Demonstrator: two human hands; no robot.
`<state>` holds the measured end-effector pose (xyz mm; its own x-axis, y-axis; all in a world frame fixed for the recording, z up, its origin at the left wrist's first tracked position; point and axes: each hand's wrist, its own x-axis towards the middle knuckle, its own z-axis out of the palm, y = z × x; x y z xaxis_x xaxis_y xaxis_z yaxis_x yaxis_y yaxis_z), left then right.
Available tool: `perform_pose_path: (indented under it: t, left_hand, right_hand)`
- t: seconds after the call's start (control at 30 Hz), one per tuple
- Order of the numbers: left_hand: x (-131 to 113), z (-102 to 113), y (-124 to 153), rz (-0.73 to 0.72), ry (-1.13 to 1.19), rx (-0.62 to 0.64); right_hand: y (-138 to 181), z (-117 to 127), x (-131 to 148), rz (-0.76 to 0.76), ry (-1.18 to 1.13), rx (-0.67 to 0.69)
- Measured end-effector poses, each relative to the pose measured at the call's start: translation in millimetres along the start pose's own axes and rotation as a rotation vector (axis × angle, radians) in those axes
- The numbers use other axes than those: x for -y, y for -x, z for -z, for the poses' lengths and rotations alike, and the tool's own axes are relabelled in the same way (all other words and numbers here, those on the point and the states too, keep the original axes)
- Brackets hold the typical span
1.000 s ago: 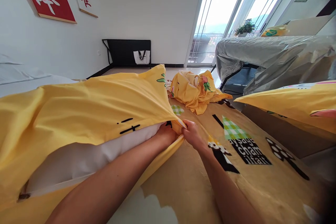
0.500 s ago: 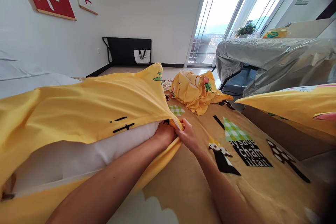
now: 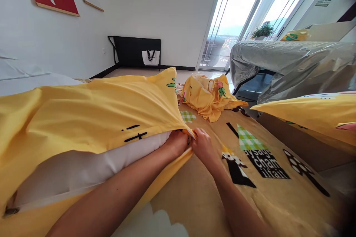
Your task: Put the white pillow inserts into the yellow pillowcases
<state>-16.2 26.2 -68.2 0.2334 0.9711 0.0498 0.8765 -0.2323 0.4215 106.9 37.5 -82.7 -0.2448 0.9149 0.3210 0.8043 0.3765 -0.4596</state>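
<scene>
A yellow pillowcase (image 3: 111, 107) with black and green print lies around a white pillow (image 3: 83, 170), which shows through the long open side. My left hand (image 3: 178, 143) reaches into the right end of that opening, its fingers curled and partly hidden by cloth, so what they hold cannot be made out. Beside it, my right hand (image 3: 203, 146) is closed on the edge of the pillowcase at the corner. The two hands nearly touch. At the far left end of the opening, a small brownish shape is too unclear to name.
Under everything is a tan patterned bedspread (image 3: 205, 200). A crumpled yellow cloth (image 3: 204, 94) lies beyond my hands. On the right are another yellow printed cloth item (image 3: 311, 113) and a piece of furniture under silvery plastic (image 3: 292, 59). A folded black panel (image 3: 128, 50) leans on the wall.
My right hand has shifted slightly right and its fingers have wrapped further round the case edge. The pillowcase corner and my left hand have moved a little to the right.
</scene>
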Motion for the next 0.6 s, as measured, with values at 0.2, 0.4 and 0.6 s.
perform_pose_path:
  t: [0.2, 0.4, 0.6]
  left_hand:
    - [5.0, 1.3, 0.5, -0.118, 0.047, 0.014]
    - [0.3, -1.3, -5.5, 0.011, 0.105, -0.056]
    - [0.6, -15.0, -20.9, 0.203, 0.139, -0.145]
  right_hand:
    - [-0.1, -2.0, 2.8, -0.074, -0.131, -0.034]
    - [0.0, -2.5, 2.2, -0.084, -0.119, -0.044]
    - [-2.9, -1.4, -2.4, -0.104, -0.112, 0.031]
